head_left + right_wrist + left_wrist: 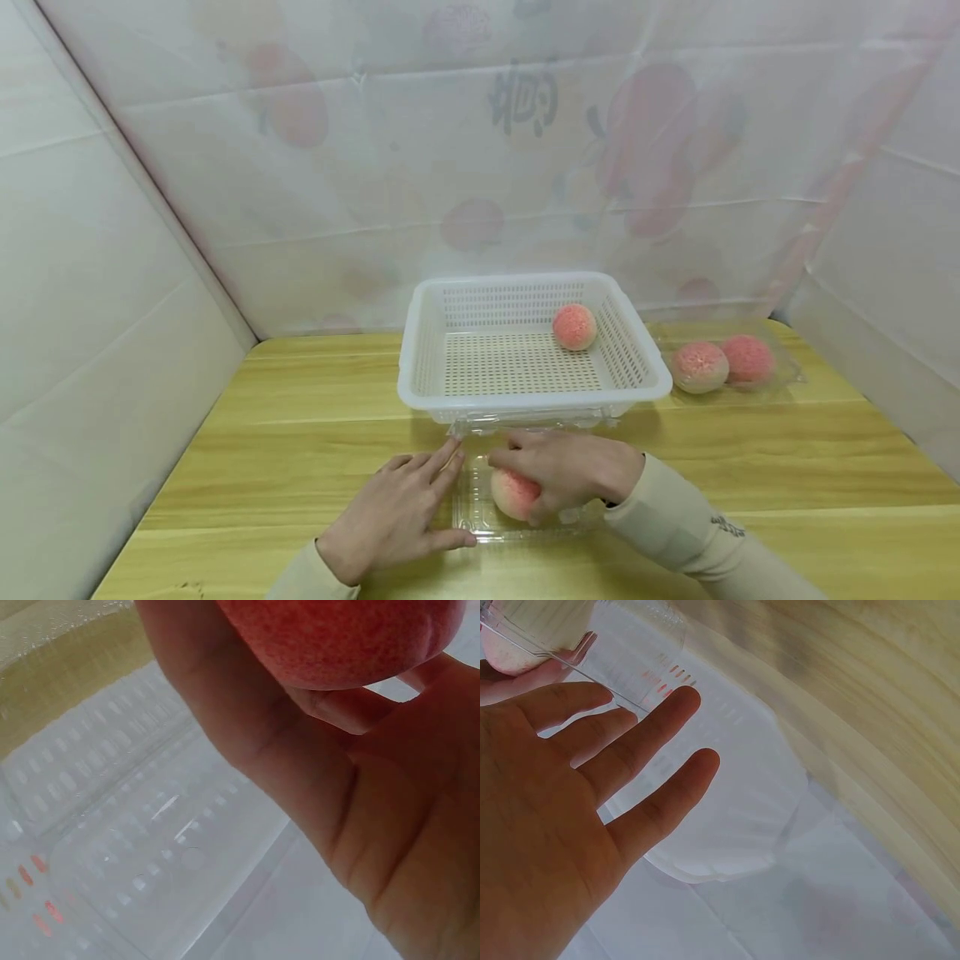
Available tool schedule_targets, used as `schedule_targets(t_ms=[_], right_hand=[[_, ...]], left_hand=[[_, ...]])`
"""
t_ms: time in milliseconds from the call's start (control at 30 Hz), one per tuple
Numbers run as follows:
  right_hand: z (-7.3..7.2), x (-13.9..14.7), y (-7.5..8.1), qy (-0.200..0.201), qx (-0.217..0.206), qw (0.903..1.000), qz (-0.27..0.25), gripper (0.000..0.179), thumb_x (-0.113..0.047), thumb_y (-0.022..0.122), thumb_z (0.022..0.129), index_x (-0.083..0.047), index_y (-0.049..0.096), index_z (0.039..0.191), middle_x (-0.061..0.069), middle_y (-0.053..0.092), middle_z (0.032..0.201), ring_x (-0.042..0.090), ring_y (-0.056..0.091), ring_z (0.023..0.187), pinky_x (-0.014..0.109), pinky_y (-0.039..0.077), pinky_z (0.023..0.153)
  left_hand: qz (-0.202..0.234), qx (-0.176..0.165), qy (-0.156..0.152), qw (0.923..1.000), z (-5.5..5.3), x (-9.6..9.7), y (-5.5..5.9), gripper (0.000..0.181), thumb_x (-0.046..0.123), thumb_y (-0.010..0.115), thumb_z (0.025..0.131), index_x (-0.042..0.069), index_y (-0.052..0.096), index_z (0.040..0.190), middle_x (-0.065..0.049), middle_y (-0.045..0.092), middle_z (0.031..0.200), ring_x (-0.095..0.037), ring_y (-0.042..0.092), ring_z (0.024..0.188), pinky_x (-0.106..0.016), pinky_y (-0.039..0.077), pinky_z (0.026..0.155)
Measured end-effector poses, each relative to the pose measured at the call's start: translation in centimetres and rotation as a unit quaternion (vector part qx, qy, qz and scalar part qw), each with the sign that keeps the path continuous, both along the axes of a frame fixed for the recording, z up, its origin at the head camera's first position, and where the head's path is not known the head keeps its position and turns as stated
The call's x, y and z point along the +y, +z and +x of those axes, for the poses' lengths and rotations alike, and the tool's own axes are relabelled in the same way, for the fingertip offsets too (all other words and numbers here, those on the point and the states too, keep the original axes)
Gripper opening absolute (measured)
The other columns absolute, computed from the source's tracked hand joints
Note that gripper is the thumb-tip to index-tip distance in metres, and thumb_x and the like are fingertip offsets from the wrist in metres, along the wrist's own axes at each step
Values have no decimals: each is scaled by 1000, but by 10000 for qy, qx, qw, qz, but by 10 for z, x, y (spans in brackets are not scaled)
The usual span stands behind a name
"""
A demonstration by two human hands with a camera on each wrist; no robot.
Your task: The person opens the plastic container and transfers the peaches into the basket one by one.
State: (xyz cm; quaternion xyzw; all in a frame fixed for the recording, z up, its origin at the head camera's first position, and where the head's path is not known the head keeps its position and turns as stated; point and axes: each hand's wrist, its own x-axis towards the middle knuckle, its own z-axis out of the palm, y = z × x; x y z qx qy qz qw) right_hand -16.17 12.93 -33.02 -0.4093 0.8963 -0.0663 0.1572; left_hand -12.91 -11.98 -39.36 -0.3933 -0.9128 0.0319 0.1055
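Observation:
A pink and cream peach (pixel 514 494) sits low in a clear plastic clamshell box (pixel 480 523) at the front of the table. My right hand (pixel 566 468) grips it from above and the right, fingers and thumb curled round it. In the right wrist view the red side of the peach (pixel 360 637) fills the top, held against the fingers. My left hand (pixel 401 508) lies at the box's left edge with its fingers spread, fingertips right at the rim. The left wrist view shows the left hand (pixel 562 795) with straight, parted fingers.
Behind the box stands a white perforated basket (pixel 532 402) with another peach (pixel 575 327) in its right part. To the right, a clear container (pixel 787 367) holds two peaches (pixel 701 367). Printed white cloth (pixel 360 192) walls the table (pixel 315 442) at the back and sides.

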Motion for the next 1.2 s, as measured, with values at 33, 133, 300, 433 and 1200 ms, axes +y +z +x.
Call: schedule_targets(t_ms=[33,133,300,433,1200], right_hand=[[0,1,-1,20,21,10000,3,47,-22,85,77,-20,60,117,-7,51,100,8,54,84,27,50,71],[0,3,-4,88,44,10000,-5,52,-22,86,76,-18,60,121,-5,52,101,9,55,86,27,50,73],[1,6,-5,46,-58,10000,-28,59,-22,87,77,-15,59,128,-4,54,105,10,56,91,29,51,78],[2,8,-3,-43,-99,9999,-80,62,-22,86,77,-14,58,131,-3,55,108,11,57,95,30,52,80],[6,30,-1,351,501,9967,-542,54,-24,84,84,-14,57,130,8,59,124,24,60,109,42,53,90]], left_hand=[[5,10,-3,10000,0,0,0,88,73,45,95,0,55,144,-16,43,155,-26,60,124,-42,53,94],[14,7,-11,10000,0,0,-1,88,73,44,96,0,55,144,-17,43,155,-27,61,124,-42,53,94],[-6,-63,-2,10000,0,0,0,89,73,41,96,0,55,144,-17,42,156,-26,60,124,-43,53,95],[-12,-26,-11,10000,0,0,0,88,73,41,96,0,56,144,-17,41,157,-26,60,124,-42,53,95],[60,40,-37,10000,0,0,0,86,73,44,96,2,57,144,-14,44,156,-28,55,130,-44,53,95]])
